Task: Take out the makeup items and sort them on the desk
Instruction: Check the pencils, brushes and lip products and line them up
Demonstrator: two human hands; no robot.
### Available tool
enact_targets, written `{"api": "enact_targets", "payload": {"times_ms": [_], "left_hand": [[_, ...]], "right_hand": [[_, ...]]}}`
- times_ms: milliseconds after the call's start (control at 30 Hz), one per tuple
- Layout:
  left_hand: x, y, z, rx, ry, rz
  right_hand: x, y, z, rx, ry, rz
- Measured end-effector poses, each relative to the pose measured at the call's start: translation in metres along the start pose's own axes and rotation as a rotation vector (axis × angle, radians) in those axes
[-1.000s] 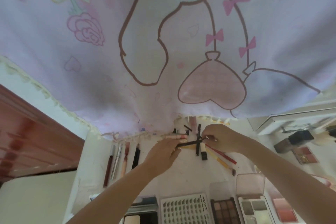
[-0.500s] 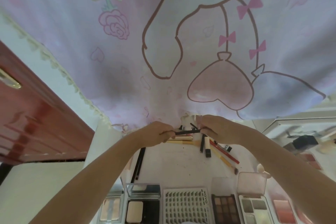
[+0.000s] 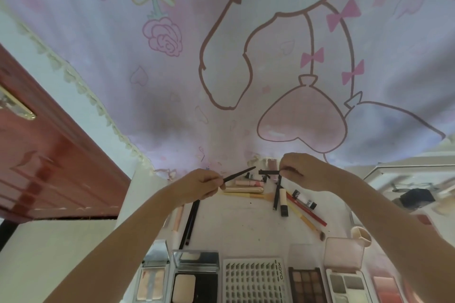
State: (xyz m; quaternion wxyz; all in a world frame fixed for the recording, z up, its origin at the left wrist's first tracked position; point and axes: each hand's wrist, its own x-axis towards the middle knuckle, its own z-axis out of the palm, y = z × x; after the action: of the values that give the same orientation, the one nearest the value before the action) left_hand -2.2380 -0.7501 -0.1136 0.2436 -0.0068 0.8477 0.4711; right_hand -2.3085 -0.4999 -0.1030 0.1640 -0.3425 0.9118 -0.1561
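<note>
Two hands work above the far edge of the counter (image 3: 236, 224). Left hand (image 3: 199, 186): grip pinching a thin black pencil (image 3: 238, 173), tip slanting up toward the right. Right hand (image 3: 302, 171): grip pinching a short black cap (image 3: 268, 171), held level, apart from the pencil tip.

Below them, loose items lie on the counter: a pale pink tube (image 3: 248, 182), a cream stick (image 3: 243, 189), a concealer tube with black cap (image 3: 283, 202), a white labelled tube (image 3: 304, 199), a red pencil (image 3: 307, 211) and a yellow one beside it.

Open cases line the near edge: a powder compact (image 3: 194, 283), a lash tray (image 3: 254, 280) holding rows of lash clusters, a brown eyeshadow palette (image 3: 306, 284), a grey shadow palette (image 3: 347, 285), a blush pan (image 3: 386, 289). All are cut off at the frame bottom.

A pink cartoon-print curtain (image 3: 172, 69) hangs behind; a red-brown door (image 3: 44, 167) stands at left. Things at far right are blurred.
</note>
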Motion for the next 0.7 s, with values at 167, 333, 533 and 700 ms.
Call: {"api": "enact_targets", "payload": {"times_ms": [167, 333, 533, 700], "left_hand": [[-0.003, 0.002, -0.003, -0.050, 0.026, -0.004], [-0.004, -0.002, 0.001, -0.022, -0.025, -0.066], [-0.005, -0.012, -0.002, -0.104, 0.007, -0.103], [-0.004, -0.017, -0.005, -0.078, -0.023, -0.124]], "right_hand": [[0.003, -0.005, -0.002, 0.020, -0.002, -0.038], [0.008, -0.008, 0.001, 0.023, -0.022, -0.042], [0.013, -0.006, 0.006, 0.016, -0.066, -0.051], [0.022, -0.010, 0.011, 0.008, -0.085, -0.059]]}}
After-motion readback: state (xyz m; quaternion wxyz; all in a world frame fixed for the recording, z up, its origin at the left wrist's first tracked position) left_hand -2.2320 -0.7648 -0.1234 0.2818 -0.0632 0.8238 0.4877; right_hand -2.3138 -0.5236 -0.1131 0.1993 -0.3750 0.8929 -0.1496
